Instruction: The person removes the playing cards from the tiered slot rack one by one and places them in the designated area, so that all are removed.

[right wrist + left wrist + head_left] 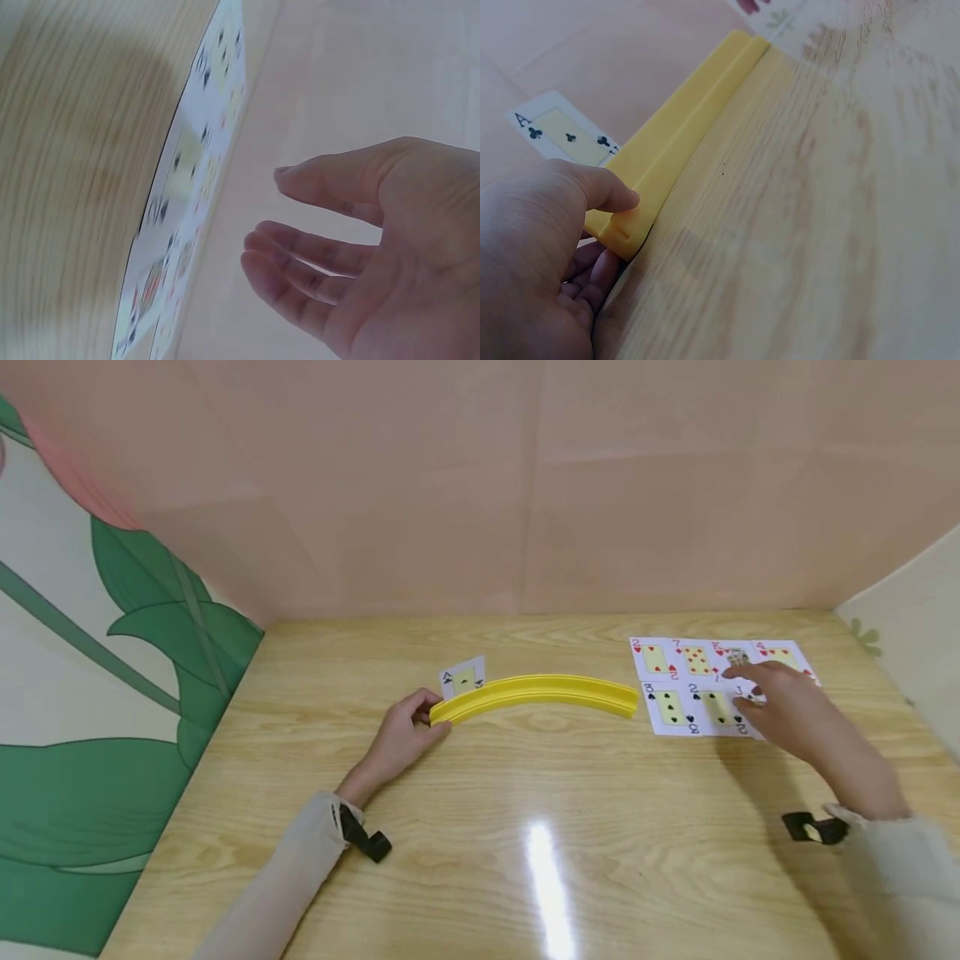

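Note:
In the head view my left hand (401, 739) grips the left end of a curved yellow card holder (543, 687), thumb on the near side. The left wrist view has that thumb pressed on the holder (676, 131) and the other fingers behind and below its end. An ace of clubs (570, 135) stands upright in the holder near this hand. My right hand (787, 710) hovers over playing cards laid face up at the right, partly covering a jack. In the right wrist view its fingers (300, 244) are loosely bent, thumb apart, nothing between them.
The back row has a two of hearts (654, 660), a seven of diamonds (696, 661) and more red cards. Spades lie in front, including a two of spades (717, 708). A pinkish wall covering (525, 485) rises behind the wooden table (480, 827); light glares on its near part.

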The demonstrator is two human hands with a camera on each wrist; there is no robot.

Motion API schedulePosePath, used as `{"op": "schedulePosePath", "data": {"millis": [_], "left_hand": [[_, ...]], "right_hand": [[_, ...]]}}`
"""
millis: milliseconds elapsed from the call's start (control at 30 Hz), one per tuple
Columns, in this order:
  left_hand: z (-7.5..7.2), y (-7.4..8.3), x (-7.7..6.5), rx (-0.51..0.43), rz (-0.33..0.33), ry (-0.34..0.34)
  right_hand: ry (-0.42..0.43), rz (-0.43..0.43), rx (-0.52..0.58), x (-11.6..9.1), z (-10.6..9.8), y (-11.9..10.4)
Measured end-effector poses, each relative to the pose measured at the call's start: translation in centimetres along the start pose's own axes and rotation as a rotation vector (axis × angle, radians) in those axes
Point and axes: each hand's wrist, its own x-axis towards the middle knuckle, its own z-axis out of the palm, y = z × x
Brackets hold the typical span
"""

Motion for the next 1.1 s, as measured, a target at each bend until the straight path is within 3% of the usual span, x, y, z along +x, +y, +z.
{"op": "schedulePosePath", "data": {"millis": [533, 800, 1100], "left_hand": [[0.5, 0.3, 0.2, -0.021, -0.019, -0.003], [0.6, 0.2, 0.2, -0.02, -0.019, -0.001], [0.8, 0.4, 0.2, -0.027, -0.002, -0.003]], "right_hand": [[0.108, -0.195, 0.08, 4.0, 0.8, -8.2], [0.057, -0.19, 0.141, 6.4, 0.9, -13.0], [0.049, -0.265, 0.197, 8.7, 1.3, -17.1]]}}
